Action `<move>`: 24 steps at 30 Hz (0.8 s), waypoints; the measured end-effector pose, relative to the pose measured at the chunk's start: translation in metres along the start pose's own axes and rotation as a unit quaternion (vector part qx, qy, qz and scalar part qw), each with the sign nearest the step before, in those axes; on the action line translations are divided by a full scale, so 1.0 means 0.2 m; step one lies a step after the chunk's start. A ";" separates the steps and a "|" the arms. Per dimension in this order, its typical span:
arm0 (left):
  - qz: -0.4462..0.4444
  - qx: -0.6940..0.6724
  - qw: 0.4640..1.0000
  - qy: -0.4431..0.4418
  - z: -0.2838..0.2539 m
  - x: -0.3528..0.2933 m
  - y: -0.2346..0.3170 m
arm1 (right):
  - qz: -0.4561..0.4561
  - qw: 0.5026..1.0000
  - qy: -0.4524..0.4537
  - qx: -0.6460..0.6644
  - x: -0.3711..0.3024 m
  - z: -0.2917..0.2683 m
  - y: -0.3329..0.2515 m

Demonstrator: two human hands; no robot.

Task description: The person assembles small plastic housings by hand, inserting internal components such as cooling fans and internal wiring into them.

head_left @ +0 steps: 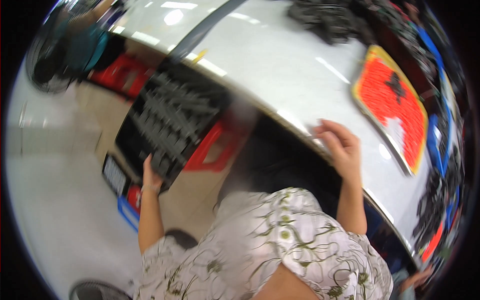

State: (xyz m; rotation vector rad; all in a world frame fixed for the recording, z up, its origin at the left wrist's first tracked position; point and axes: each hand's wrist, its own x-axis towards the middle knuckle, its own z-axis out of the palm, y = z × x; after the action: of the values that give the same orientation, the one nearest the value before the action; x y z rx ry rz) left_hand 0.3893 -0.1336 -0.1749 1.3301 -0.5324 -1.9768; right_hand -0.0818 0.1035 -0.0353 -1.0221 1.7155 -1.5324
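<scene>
**Left hand at the tray corner, right hand braced on the table edge**

I read the scene from the largest surface down. The white table [280, 60] fills the upper right of the head view; its near edge runs diagonally from upper left to lower right. Below and left of that edge lies the pale floor [55, 190].

The black tray of grey parts [172, 117] sits off the table's left end, over the floor. Its long axis runs from upper right down to lower left, and its lower corner points at my left hand [150, 176]. That hand is in contact with the corner from below. I cannot tell whether the fingers are curled around the rim or merely pressed against it, because motion blur hides them. The left hand is clearly the nearer of the two; the right is well apart from the tray.

My right hand [340, 145] rests on the table edge, fingers bent and loosely together, holding nothing.

Beneath the tray, a red stool [212, 150] stands just beside its right flank and is the closest obstruction. A blue crate [127, 212] sits near my left wrist.

Farther away on the table: an orange-filled tray with a yellow rim [395, 107] right of my right hand, and a dark pile of parts [325, 20] at the far edge.
</scene>
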 end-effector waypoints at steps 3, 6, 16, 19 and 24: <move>0.018 0.146 0.967 0.209 -0.11 -0.11 0.11 | -0.004 0.996 -0.044 -0.071 0.01 0.00 -0.06; 0.374 0.315 0.801 0.346 -0.01 -0.07 0.22 | -0.038 0.990 -0.027 -0.133 -0.01 -0.03 -0.09; 0.653 0.481 0.511 -0.284 1.95 -0.23 0.01 | -0.067 0.964 0.018 -0.257 -0.21 -0.20 -0.07; 0.708 0.507 0.381 -0.312 2.38 -0.16 -0.05 | -0.070 0.959 0.062 -0.268 -0.31 -0.27 -0.06; 0.727 0.611 0.234 -0.207 2.73 0.18 -0.09 | -0.050 0.950 0.131 -0.277 -0.43 -0.41 -0.05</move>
State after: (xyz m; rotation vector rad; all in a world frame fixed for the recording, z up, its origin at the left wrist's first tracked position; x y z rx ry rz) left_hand -0.1268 -0.1700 0.0046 0.0628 -2.5660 0.2424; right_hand -0.1063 0.2194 -0.0178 -1.2289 2.4004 -1.3136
